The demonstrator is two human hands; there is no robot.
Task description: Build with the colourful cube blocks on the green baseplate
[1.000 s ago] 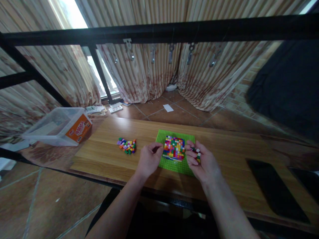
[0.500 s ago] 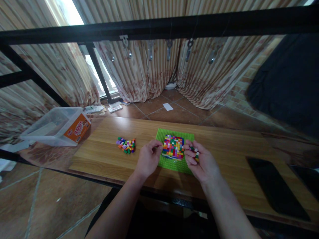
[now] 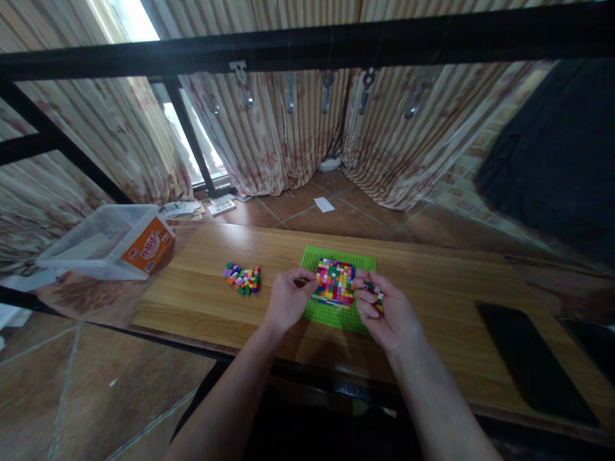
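Observation:
A block of many-coloured toy bricks (image 3: 336,280) stands on a green studded baseplate (image 3: 331,318). My left hand (image 3: 291,296) is at the block's left edge, its thumb and forefinger pinched together; whatever lies between the fingertips is too small to make out. At the block's right side, my right hand (image 3: 384,307) curls around several loose bricks (image 3: 379,299), with white, yellow and dark green ones showing between the fingers. A pile of loose bricks (image 3: 243,279) lies on the wooden table, left of my left hand.
The wooden table (image 3: 192,288) carries a dark flat slab (image 3: 533,358) on the right. A clear plastic bin (image 3: 103,246) with an orange label stands beyond the table's left end. Across the upper view runs a black metal bar (image 3: 307,54), with metal hooks hanging below it.
My left hand's fingertips have shifted slightly right, over the left edge of the brick block. The right hand stays almost still with its bricks. The view has tilted a little.

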